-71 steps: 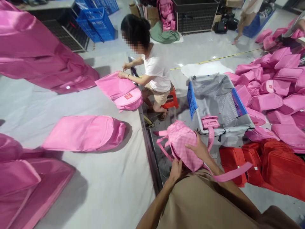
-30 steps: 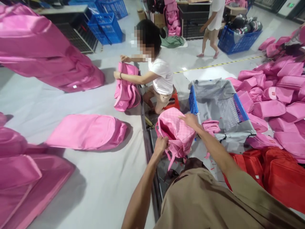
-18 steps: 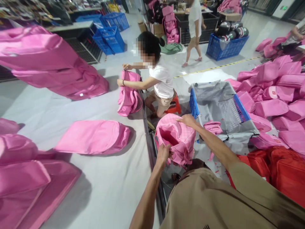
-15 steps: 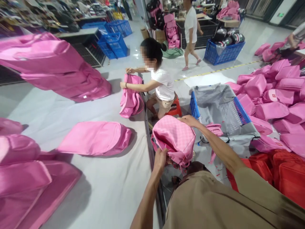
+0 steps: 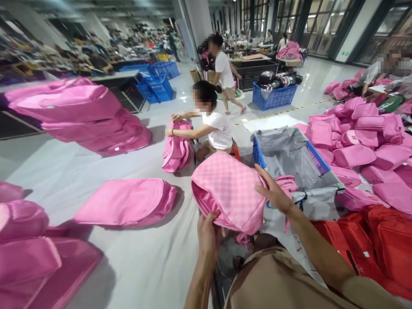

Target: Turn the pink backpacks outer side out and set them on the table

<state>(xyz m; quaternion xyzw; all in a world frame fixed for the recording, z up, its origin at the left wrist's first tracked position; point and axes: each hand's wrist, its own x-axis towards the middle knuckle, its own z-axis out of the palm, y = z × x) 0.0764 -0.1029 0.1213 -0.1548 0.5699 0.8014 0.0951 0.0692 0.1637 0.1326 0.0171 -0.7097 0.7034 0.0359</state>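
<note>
I hold a pink checkered backpack up in front of my chest, just past the table's right edge. My left hand is closed on its lower edge from below. My right hand lies on its right side with the fingers spread along the fabric, gripping it. A pink strap and a small pink pouch hang behind my right hand.
A grey table carries flat pink bags and piles. A seated person handles a pink bag at its far edge. To the right stand a blue crate with grey liner, heaps of pink bags and red bags.
I have lifted the checkered backpack higher and turned its flat checkered face up. My view has tilted upward, showing more of the hall. The seated person keeps standing a bag on end.
</note>
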